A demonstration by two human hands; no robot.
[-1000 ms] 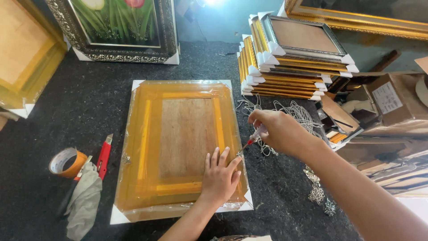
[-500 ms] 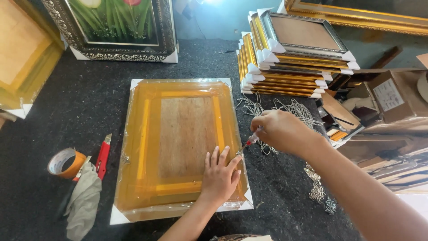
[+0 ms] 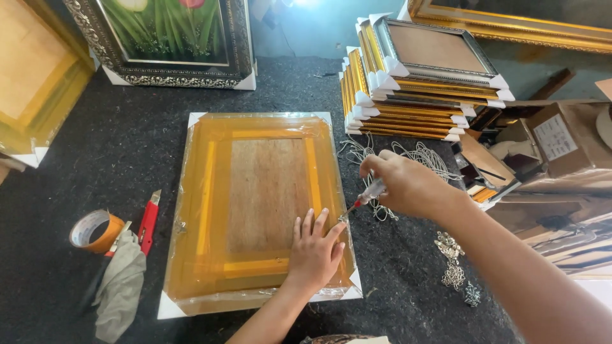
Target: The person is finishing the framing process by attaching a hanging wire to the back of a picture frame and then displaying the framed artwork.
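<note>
One wrapped picture frame (image 3: pixel 258 210) lies face down on the dark felt-covered worktable (image 3: pixel 395 280), its wooden backing board upward, clear film over the gold moulding and white protectors on all four corners. On its left rail a small metal fitting (image 3: pixel 181 225) appears already fixed; on the right rail no finished fitting is visible, so the right-side fixing is judged to be the step in hand, with the hanging cord presumably yet to be attached. The left hand (image 3: pixel 313 251) rests flat and open on the lower right part of the backing, fingers spread, pressing the frame down. The right hand (image 3: pixel 408 185) is closed around a small screwdriver (image 3: pixel 362 197) with a clear handle, its tip meeting the right rail just beside the left fingertips. The frame therefore sits directly beneath both hands. A loose tangle of white cord (image 3: pixel 408 159) lies just right of the frame, and a pile of small metal hangers (image 3: pixel 456 267) lies near the right forearm. Well apart at the left are a tape roll (image 3: pixel 94 231), a red utility knife (image 3: pixel 148 222) and a grey rag (image 3: pixel 121 286). A stack of gold frames (image 3: pixel 414 89) stands beyond.
</note>
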